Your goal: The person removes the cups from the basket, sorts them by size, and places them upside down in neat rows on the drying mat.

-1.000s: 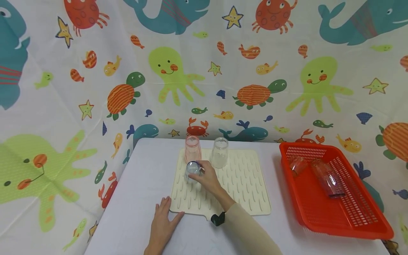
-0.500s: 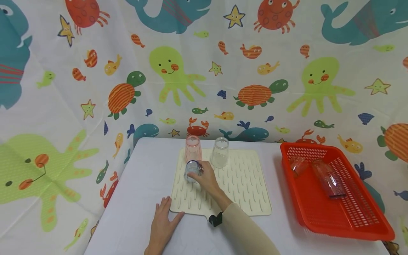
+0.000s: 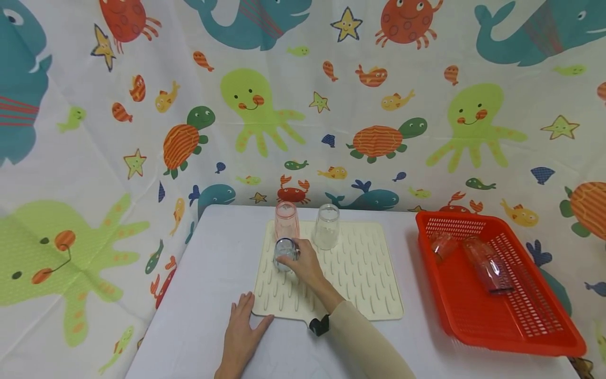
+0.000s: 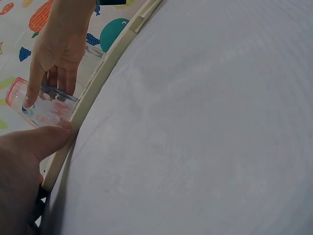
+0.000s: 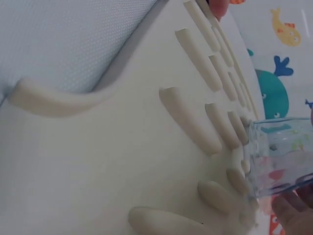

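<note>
My right hand (image 3: 295, 259) grips a small bluish clear glass (image 3: 286, 251) that stands mouth down on the left part of a cream ribbed drying mat (image 3: 364, 279). In the right wrist view the glass (image 5: 281, 156) meets the mat's ridges (image 5: 186, 117), with a fingertip (image 5: 293, 215) at its side. My left hand (image 3: 243, 321) lies flat on the white table (image 3: 213, 263), its thumb against the mat's near left edge (image 4: 93, 93). The left wrist view shows the right hand's fingers (image 4: 56, 54) round the glass (image 4: 49, 105).
A pink glass (image 3: 286, 220) and a clear glass (image 3: 327, 226) stand upside down at the mat's back. A red plastic basket (image 3: 511, 337) on the right holds two glasses lying on their sides (image 3: 487, 266). A sea-animal curtain (image 3: 303, 105) hangs behind the table.
</note>
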`<act>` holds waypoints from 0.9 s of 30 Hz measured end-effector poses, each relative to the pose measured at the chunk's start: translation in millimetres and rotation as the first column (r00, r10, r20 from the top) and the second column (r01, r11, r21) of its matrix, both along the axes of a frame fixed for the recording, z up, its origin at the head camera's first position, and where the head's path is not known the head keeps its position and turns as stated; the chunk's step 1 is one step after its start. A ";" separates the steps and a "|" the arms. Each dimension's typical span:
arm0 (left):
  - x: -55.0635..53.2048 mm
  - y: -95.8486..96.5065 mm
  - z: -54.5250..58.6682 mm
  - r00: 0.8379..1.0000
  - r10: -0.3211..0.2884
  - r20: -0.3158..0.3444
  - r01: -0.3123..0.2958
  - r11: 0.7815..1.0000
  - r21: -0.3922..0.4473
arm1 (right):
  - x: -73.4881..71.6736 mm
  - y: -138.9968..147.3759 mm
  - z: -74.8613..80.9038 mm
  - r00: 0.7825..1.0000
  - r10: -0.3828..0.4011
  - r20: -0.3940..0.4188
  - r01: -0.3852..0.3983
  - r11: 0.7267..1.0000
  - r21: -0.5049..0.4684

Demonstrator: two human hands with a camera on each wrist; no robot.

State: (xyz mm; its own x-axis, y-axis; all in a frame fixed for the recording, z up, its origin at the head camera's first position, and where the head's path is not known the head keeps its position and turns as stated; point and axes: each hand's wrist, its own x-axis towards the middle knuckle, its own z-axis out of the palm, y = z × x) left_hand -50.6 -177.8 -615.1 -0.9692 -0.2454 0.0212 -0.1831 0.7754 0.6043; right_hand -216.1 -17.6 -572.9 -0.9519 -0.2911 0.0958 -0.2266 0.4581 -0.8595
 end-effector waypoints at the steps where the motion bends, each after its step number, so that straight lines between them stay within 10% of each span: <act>1: -0.2 0.2 -0.5 1.000 0.000 0.000 0.000 1.000 0.003 | 0.1 0.4 0.1 1.000 -0.002 0.005 0.002 1.000 0.006; 27: -0.4 -1.2 -3.4 0.999 0.008 -0.046 -0.007 1.000 0.013 | 7.9 17.5 35.7 0.993 0.027 -0.115 -0.024 0.999 0.033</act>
State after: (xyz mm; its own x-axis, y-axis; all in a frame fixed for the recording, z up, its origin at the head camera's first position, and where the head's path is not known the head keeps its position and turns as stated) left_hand -51.0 -179.0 -618.5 -0.9654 -0.2533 0.0622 -0.1610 0.7663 0.6220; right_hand -208.2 -0.1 -537.2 -0.9272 -0.3197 0.1953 -0.3357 0.4776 -0.8120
